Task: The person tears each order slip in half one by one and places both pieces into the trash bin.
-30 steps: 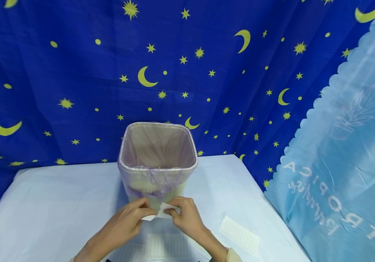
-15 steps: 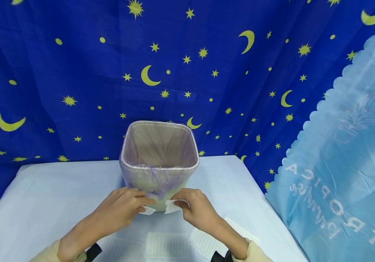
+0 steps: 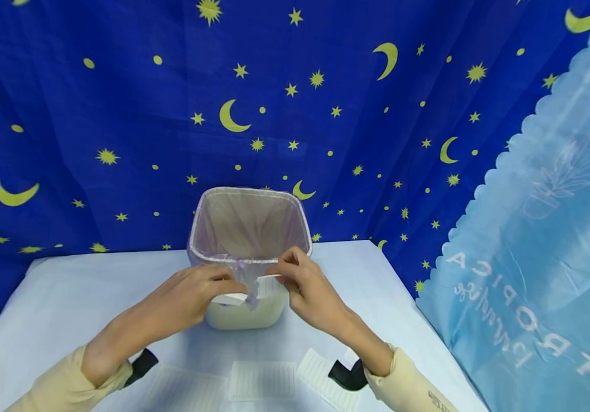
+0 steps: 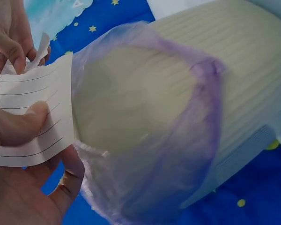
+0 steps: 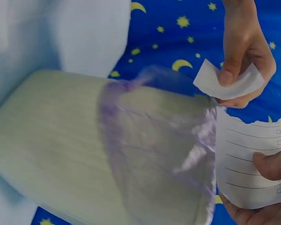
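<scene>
My left hand (image 3: 197, 293) pinches a torn piece of lined paper (image 4: 58, 110) between thumb and fingers; small checkboxes show along its edge. Another torn piece of lined paper (image 5: 243, 157) is pinched in my right hand (image 3: 311, 294). The two pieces are apart, each with a ragged edge in the wrist views. Both hands are at the front of a cream trash bin (image 3: 245, 317), the right one overlapping its front rim in the head view. A thin purple bin bag (image 5: 154, 126) lines the bin and folds down over its outside.
Several lined paper slips (image 3: 262, 382) lie on the white-covered table (image 3: 104, 292) close to me. A blue curtain with moons and stars (image 3: 135, 109) hangs behind the bin. Light blue printed cloth (image 3: 547, 240) hangs at the right.
The paper pieces, close together one second ago, moved apart. Both hands then rose from low in front of the bin to near its front rim, each with its piece.
</scene>
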{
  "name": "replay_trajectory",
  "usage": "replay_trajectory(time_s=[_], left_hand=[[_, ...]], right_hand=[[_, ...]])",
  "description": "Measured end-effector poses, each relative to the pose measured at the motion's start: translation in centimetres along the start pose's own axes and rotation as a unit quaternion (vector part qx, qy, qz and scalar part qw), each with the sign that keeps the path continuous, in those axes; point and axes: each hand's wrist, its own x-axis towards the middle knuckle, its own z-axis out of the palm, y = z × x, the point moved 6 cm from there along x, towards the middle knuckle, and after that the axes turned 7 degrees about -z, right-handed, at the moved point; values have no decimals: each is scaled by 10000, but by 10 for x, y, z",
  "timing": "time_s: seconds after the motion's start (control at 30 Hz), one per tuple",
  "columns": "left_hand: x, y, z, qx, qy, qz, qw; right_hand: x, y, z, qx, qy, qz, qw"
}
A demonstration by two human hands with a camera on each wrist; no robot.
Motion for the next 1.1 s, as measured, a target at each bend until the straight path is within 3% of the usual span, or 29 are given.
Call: replay_trajectory(time_s=[0.23,0.37,0.47,0.63,0.77,0.93,1.1], left_hand=[[13,3,-23,-20,575,177,9982],[24,-4,-39,-161,873,-61,9960],[36,-18,-50,-252,916,-466,9944],[54,-45,-55,-203,593,-1119,9917],[64,-62,-46,-289,230,-1402,9894],[75,-80,-31,-552,-110,-1826,9816],[89,-87,-20,-280,-360,-1925,9802]], right_hand=[[20,6,-16,141,417,-8,9990],[32,14,-30,121,714,51,9974],[45,24,-41,88,843,222,9962],[67,38,-44,-99,653,438,9969],[78,48,-37,-319,496,437,9973],[86,64,-21,-130,290,618,9976],[91,79,-7,25,30,865,9962]])
